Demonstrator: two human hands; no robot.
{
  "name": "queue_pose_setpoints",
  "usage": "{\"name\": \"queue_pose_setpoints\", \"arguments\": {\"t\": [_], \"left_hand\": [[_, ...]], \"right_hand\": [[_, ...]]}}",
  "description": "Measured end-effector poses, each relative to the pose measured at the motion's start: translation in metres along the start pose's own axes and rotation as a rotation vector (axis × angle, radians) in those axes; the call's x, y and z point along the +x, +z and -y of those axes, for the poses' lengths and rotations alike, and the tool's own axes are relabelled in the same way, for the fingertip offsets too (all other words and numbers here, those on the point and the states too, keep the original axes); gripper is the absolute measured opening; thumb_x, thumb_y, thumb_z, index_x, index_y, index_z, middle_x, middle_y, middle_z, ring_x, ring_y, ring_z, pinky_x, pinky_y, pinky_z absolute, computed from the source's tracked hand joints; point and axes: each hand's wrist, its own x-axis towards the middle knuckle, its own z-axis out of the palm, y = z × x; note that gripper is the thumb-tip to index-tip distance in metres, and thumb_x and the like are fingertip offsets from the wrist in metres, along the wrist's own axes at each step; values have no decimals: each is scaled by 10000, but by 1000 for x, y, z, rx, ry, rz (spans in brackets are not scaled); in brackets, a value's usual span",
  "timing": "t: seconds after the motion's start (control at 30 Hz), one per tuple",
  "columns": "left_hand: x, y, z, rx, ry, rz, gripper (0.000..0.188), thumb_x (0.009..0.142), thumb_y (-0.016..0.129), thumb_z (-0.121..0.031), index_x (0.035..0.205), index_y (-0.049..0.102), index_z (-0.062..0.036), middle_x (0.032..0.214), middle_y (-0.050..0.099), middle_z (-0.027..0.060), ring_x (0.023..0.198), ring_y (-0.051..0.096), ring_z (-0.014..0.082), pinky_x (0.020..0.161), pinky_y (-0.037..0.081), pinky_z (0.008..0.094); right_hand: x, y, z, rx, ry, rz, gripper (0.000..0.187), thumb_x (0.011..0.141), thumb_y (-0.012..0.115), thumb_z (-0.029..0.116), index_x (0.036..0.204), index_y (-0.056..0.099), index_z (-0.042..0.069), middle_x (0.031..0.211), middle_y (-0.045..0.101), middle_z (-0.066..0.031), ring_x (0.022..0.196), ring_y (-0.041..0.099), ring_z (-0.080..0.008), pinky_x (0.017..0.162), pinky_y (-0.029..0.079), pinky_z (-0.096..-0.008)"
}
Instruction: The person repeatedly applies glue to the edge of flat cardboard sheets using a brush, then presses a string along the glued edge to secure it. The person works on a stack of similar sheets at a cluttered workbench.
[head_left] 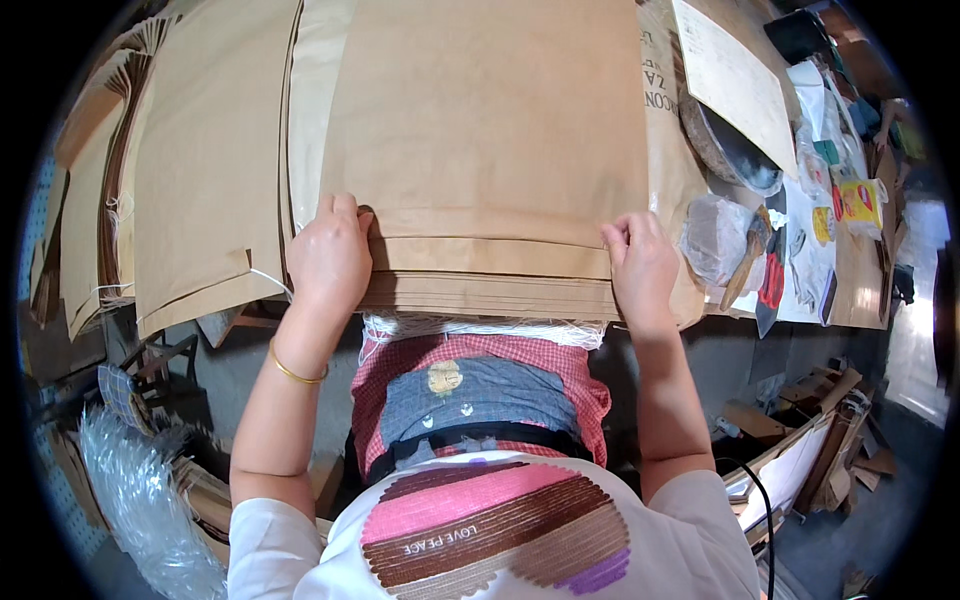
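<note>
In front of me a large brown kraft paper sheet, possibly a bag, lies on a stack of similar brown paper whose layered near edges show. My left hand is closed on the sheet's near left edge, fingers curled and thumb against the paper. At the near right corner my right hand pinches the sheet between thumb and fingers. A fold line runs across the near end between both hands. The fingertips under the paper are hidden.
Tied brown paper bundles lie at left. On the right are a dark basin under a pale board, a wooden-handled brush, red-handled scissors and a yellow packet. White strings hang at the table's near edge.
</note>
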Motion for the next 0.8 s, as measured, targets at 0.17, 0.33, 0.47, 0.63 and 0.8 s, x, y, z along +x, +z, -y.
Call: {"name": "queue_pose_setpoints", "arguments": {"t": [0.17, 0.33, 0.47, 0.63, 0.8], "left_hand": [[-21, 3, -25, -29, 495, -147, 620, 808, 646, -297, 1278, 402, 25, 1239, 487, 220, 1192, 432, 398, 993, 352, 467], [-29, 0, -30, 116, 420, 180, 1100, 682, 620, -645, 1400, 240, 97, 1473, 237, 263, 1399, 183, 361, 1153, 124, 438], [-40, 8, 11, 260, 301, 107, 1215, 639, 509, -784, 1397, 219, 121, 1471, 229, 278, 1401, 164, 372, 1150, 113, 450], [-35, 4, 4, 172, 272, 103, 1056, 742, 567, -649, 1395, 238, 113, 1469, 236, 274, 1394, 177, 379, 1145, 135, 449], [-28, 10, 21, -198, 205, 31, 796, 853, 595, -429, 1358, 310, 116, 1434, 293, 297, 1373, 232, 389, 1130, 196, 443]], "right_hand": [[-6, 8, 56, -81, -315, 25, 378, 862, 580, 253, 1149, 536, 11, 1266, 510, -153, 1212, 455, -267, 1021, 352, -394], [-27, 12, 83, 7, -280, 327, 826, 840, 572, 481, 1416, 269, -27, 1482, 272, -191, 1377, 253, -310, 1139, 162, -421], [-35, -2, 23, -82, -107, 215, 858, 840, 592, 464, 1431, 222, -36, 1482, 221, -259, 1386, 220, -358, 1137, 161, -431], [-33, -1, -13, 39, 223, 108, 617, 859, 610, 315, 1311, 418, -59, 1395, 347, -297, 1325, 316, -402, 1073, 291, -440], [-30, -8, -10, -30, -28, -179, 321, 877, 569, 148, 1141, 569, -35, 1225, 545, -206, 1033, 553, -358, 868, 466, -413]]}}
